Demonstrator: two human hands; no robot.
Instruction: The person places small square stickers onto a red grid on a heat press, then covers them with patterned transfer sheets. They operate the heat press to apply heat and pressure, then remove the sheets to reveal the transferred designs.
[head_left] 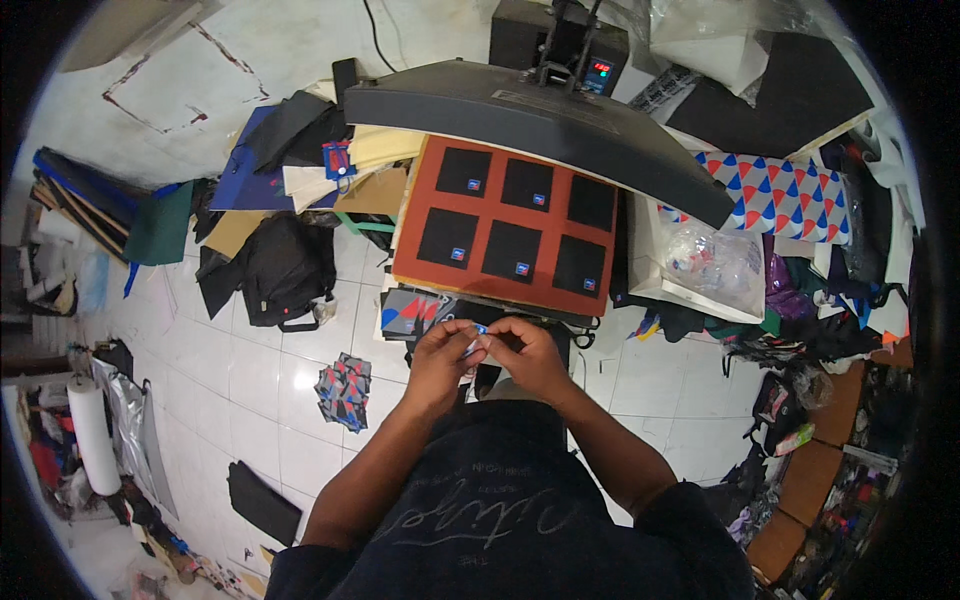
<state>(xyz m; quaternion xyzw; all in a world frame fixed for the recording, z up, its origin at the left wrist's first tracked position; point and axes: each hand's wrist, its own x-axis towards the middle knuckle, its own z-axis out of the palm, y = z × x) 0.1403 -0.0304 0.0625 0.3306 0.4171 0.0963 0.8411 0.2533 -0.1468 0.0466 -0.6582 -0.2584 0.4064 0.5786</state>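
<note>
Little blue-and-white tag [481,329]: up between both hands, just off the near edge of the red mat [424,195]; fingers cover most of it, so honestly can't tell its long axis or which way it points
Black squares [463,172]: six, two rows of three on the mat; I count five with a small blue patch [458,254] near a corner
Left hand [440,355]: fingers curled in, pinching the tag
Right hand [530,358]: thumb and fingertips nearly together, also on the tag
</note>
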